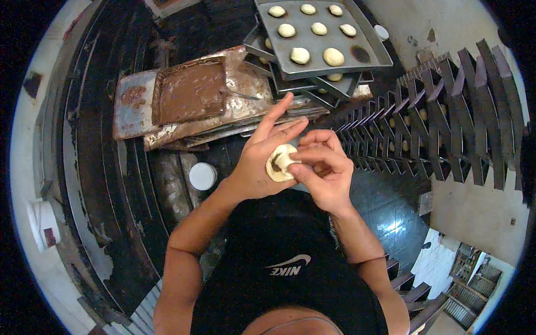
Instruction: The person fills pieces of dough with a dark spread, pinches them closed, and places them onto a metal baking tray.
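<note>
My left hand (258,169) holds a pale dough piece (275,174) against its palm, its upper fingers stretched out toward the trays. Dark brown filling shows inside the partly folded dough. My right hand (326,177) has thumb and fingertips pinched on the dough's right edge, the other fingers curled. Beyond my hands, a stack of grey baking trays (368,58) carries several small pale dough balls (333,57), with a dark round patch on the top tray.
A pan of brown paste (190,95) lies on stained sheets (128,125) at back left, a spreader across its edge. A white lidded tub (202,176) sits left of my hands, a white bucket (42,223) at far left. Tray racks (474,106) stand at right over a tiled floor (391,204).
</note>
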